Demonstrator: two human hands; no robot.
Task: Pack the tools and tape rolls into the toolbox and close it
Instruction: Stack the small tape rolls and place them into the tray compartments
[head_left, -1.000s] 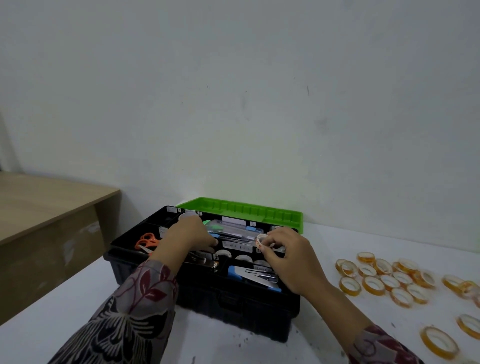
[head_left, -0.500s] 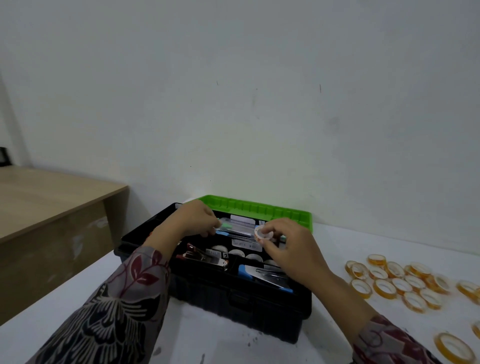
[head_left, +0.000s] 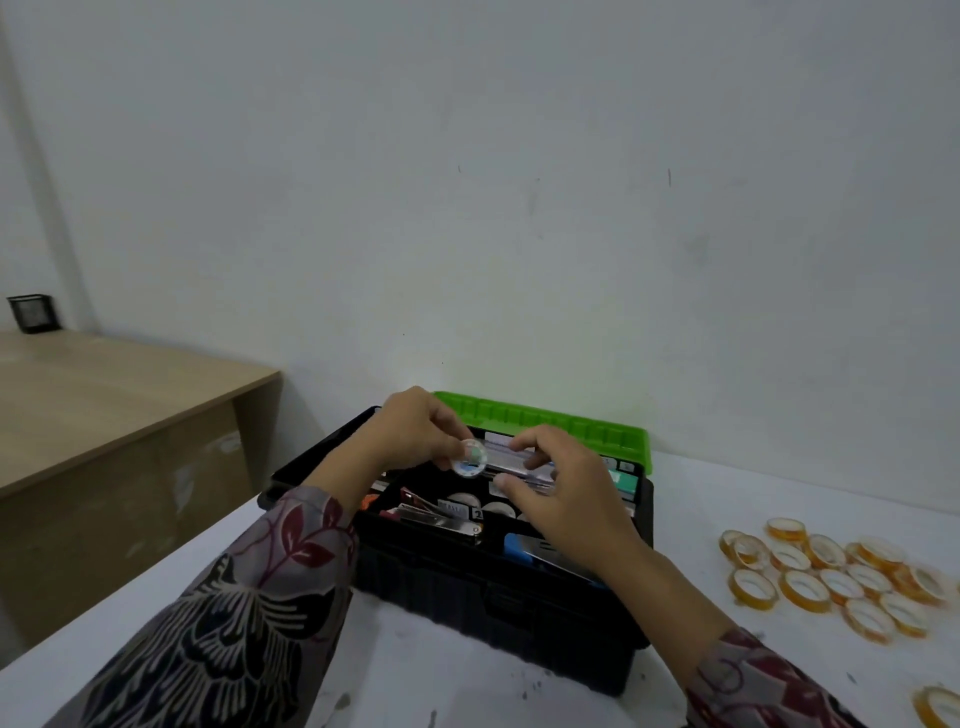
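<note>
The black toolbox (head_left: 498, 608) stands open on the white table, its green lid (head_left: 545, 421) tipped back against the wall. Inside lie a stapler (head_left: 441, 517), a blue-handled tool (head_left: 524, 551), clear packets (head_left: 524, 460) and white tape rolls (head_left: 462, 501). My left hand (head_left: 415, 434) is over the back of the box and pinches a small clear tape roll (head_left: 470, 458) at its fingertips. Just to the right of the roll, my right hand (head_left: 566, 493) has its thumb and forefinger curved apart, holding nothing that I can make out.
Several amber tape rolls (head_left: 831, 577) lie loose on the table (head_left: 467, 691) right of the box, and one more (head_left: 940, 706) at the bottom right corner. A wooden desk (head_left: 104, 405) stands to the left with a black mesh holder (head_left: 31, 313) on it. The wall is close behind.
The clear tape roll has passed from my right hand to my left hand's fingertips. My left hand rose from inside the box. The view shifted, so the box sits further right.
</note>
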